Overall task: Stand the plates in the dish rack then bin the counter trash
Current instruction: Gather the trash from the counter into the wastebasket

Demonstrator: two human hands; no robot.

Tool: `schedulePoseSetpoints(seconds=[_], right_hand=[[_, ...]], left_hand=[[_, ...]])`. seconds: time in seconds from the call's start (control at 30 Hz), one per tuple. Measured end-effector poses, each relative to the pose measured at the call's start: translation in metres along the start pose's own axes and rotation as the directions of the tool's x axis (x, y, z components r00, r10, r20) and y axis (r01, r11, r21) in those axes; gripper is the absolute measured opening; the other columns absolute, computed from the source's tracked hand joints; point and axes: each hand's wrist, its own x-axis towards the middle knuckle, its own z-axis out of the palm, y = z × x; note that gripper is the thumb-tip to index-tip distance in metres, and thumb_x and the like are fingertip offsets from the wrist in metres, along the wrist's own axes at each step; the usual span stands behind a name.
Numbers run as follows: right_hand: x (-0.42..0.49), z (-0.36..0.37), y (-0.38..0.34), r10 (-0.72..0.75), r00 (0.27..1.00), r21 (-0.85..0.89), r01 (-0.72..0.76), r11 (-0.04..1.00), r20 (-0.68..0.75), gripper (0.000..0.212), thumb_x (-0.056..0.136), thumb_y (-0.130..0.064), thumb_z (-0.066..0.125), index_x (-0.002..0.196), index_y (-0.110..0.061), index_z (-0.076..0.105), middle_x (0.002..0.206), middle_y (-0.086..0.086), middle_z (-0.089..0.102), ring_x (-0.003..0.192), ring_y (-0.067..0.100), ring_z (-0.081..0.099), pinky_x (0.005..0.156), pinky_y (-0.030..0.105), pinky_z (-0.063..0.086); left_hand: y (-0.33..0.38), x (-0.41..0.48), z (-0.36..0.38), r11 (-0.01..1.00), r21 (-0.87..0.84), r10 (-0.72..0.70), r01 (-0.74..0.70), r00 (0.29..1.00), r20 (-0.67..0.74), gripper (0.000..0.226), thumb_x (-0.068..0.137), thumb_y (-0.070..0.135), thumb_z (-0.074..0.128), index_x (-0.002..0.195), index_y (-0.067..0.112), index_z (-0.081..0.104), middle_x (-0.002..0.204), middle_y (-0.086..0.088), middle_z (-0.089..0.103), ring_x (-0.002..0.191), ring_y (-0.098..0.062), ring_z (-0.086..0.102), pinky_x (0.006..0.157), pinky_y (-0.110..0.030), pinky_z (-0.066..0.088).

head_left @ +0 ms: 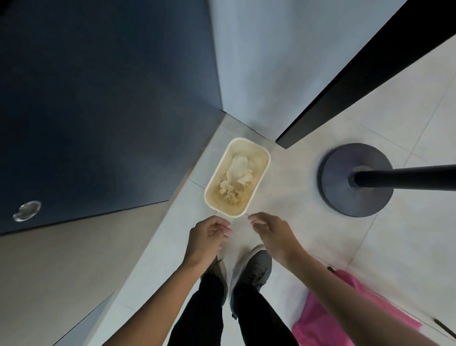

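A cream rectangular bin [260,159] stands on the tiled floor in the corner, seen from above. Crumpled paper trash [234,184] lies at its bottom. My left hand [208,239] hovers just short of the bin's near rim, fingers loosely curled, holding nothing. My right hand [271,232] hangs beside it, a little to the right of the rim, fingers also loosely bent and empty. Neither hand touches the bin. No plates or dish rack are in view.
A dark blue panel [92,95] with a round shiny thing [26,211] fills the left. A black stand base [336,186] with its pole [415,175] sits on the floor at right. A pink bag [318,327] lies at lower right. My grey shoes [255,269] stand below the hands.
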Motion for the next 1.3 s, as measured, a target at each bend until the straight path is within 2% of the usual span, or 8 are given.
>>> schedulePoseSetpoints(seconds=[0.2, 0.4, 0.67, 0.8, 0.93, 1.0, 1.2, 1.3], right_hand=[[-0.088, -0.010, -0.012, -0.015, 1.000, -0.026, 0.015, 1.000, 0.009, 0.030, 0.095, -0.009, 0.046, 0.115, -0.013, 0.068, 0.115, 0.001, 0.068, 0.108, 0.015, 0.062, 0.079, 0.005, 0.038], [-0.178, -0.024, -0.046, -0.109, 0.990, -0.231, 0.128, 0.965, 0.092, 0.031, 0.091, -0.006, 0.047, 0.115, -0.008, 0.067, 0.113, 0.009, 0.069, 0.104, 0.023, 0.062, 0.086, 0.024, 0.043], [-0.282, -0.038, -0.086, -0.281, 0.944, -0.322, 0.325, 0.889, 0.176, 0.020, 0.088, 0.000, 0.052, 0.096, 0.003, 0.070, 0.101, 0.013, 0.070, 0.091, 0.027, 0.063, 0.081, 0.026, 0.041], [-0.304, -0.035, -0.105, -0.291, 0.947, -0.260, 0.318, 0.912, 0.136, 0.023, 0.085, -0.001, 0.051, 0.096, -0.004, 0.071, 0.099, 0.008, 0.072, 0.091, 0.022, 0.064, 0.085, 0.031, 0.049], [-0.317, -0.026, -0.131, -0.318, 0.937, -0.227, 0.345, 0.911, 0.147, 0.029, 0.086, 0.003, 0.049, 0.102, -0.007, 0.071, 0.103, 0.004, 0.072, 0.091, 0.013, 0.061, 0.075, 0.005, 0.042], [-0.319, -0.025, -0.143, -0.334, 0.932, -0.214, 0.359, 0.909, 0.141, 0.027, 0.089, 0.002, 0.051, 0.103, -0.010, 0.070, 0.100, 0.001, 0.070, 0.090, 0.012, 0.061, 0.072, 0.000, 0.039], [-0.320, -0.037, -0.168, -0.441, 0.896, -0.207, 0.443, 0.872, 0.062, 0.016, 0.092, -0.009, 0.060, 0.095, -0.020, 0.071, 0.091, -0.006, 0.072, 0.085, 0.007, 0.064, 0.076, 0.012, 0.045], [-0.319, -0.045, -0.178, -0.506, 0.860, -0.214, 0.508, 0.834, 0.068, 0.024, 0.091, -0.007, 0.062, 0.087, -0.029, 0.069, 0.087, -0.012, 0.071, 0.083, 0.000, 0.063, 0.077, 0.020, 0.048]], left_hand=[[0.016, -0.084, -0.016, 0.999, 0.021, -0.033, 0.032, 0.999, 0.018, 0.023, 0.090, -0.004, 0.050, 0.088, 0.008, 0.070, 0.080, -0.005, 0.075, 0.067, -0.015, 0.066, 0.058, -0.019, 0.048], [0.021, -0.200, -0.032, 0.998, 0.044, -0.047, 0.047, 0.999, 0.005, 0.025, 0.092, 0.000, 0.052, 0.088, 0.018, 0.069, 0.086, -0.002, 0.075, 0.075, -0.015, 0.069, 0.064, -0.024, 0.050], [0.028, -0.314, -0.056, 0.999, 0.023, -0.022, 0.024, 0.998, -0.065, 0.025, 0.095, 0.001, 0.048, 0.097, 0.014, 0.070, 0.091, -0.003, 0.074, 0.078, -0.015, 0.069, 0.067, -0.024, 0.051], [0.040, -0.344, -0.074, 0.999, -0.005, 0.032, -0.033, 0.994, -0.105, 0.024, 0.096, 0.002, 0.047, 0.094, 0.015, 0.068, 0.089, -0.006, 0.073, 0.072, -0.013, 0.065, 0.062, -0.021, 0.050], [0.044, -0.359, -0.093, 0.995, -0.001, 0.103, -0.104, 0.981, -0.162, 0.027, 0.093, 0.000, 0.049, 0.089, 0.019, 0.068, 0.086, -0.006, 0.074, 0.068, -0.011, 0.065, 0.061, -0.020, 0.047], [0.048, -0.365, -0.101, 0.993, -0.006, 0.112, -0.115, 0.975, -0.190, 0.028, 0.094, 0.001, 0.048, 0.089, 0.020, 0.068, 0.086, -0.004, 0.074, 0.070, -0.011, 0.066, 0.062, -0.023, 0.049], [0.065, -0.383, -0.128, 0.976, -0.127, 0.136, -0.179, 0.947, -0.292, 0.029, 0.098, 0.001, 0.045, 0.093, 0.018, 0.067, 0.087, -0.001, 0.072, 0.073, -0.012, 0.065, 0.065, -0.025, 0.049], [0.074, -0.393, -0.140, 0.964, -0.120, 0.183, -0.235, 0.923, -0.339, 0.030, 0.096, -0.001, 0.045, 0.094, 0.017, 0.068, 0.087, -0.001, 0.073, 0.071, -0.009, 0.066, 0.065, -0.025, 0.049]])
